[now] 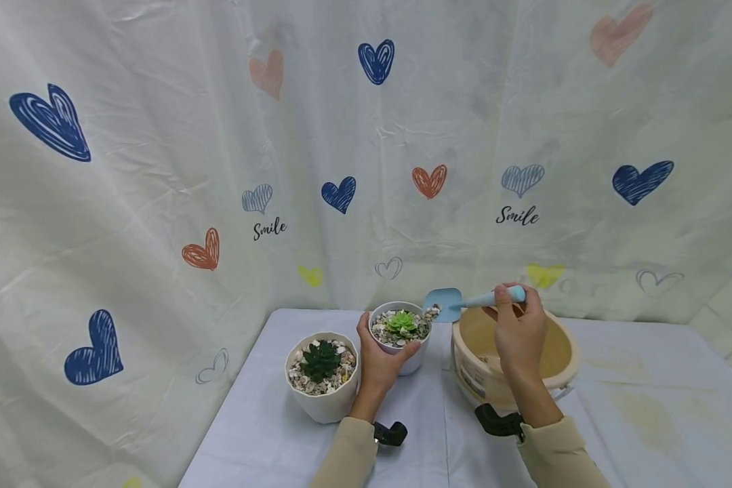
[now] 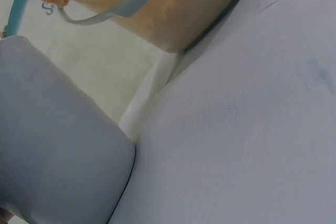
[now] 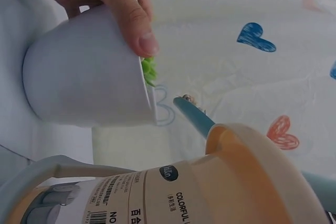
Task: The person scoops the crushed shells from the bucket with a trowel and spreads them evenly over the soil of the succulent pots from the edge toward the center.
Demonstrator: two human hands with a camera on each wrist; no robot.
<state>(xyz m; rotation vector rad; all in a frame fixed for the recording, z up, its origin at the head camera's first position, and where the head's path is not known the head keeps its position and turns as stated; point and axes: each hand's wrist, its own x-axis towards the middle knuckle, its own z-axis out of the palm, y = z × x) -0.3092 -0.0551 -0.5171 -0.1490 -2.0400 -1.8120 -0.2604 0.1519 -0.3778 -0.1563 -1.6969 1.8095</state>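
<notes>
My left hand (image 1: 379, 366) grips a small white pot (image 1: 412, 366) by its side, the thumb lying along the near rim. A light green succulent (image 1: 400, 322) sits in this pot among pebbles. Between thumb and fingers, my right hand (image 1: 521, 339) holds the handle of a light blue trowel (image 1: 448, 302). The blade, carrying a few pebbles at its tip, reaches the pot's right rim. In the right wrist view the trowel blade (image 3: 193, 115) shows apart from the rim of the tilted-looking pot (image 3: 84, 77).
Below the right hand stands a beige bucket (image 1: 564, 346) with a grey handle and a label. A second white pot (image 1: 327, 408) with a dark green succulent (image 1: 320, 360) and pebbles stands left of the left hand. A heart-printed curtain (image 1: 341, 135) hangs behind the cloth-covered table (image 1: 250, 420).
</notes>
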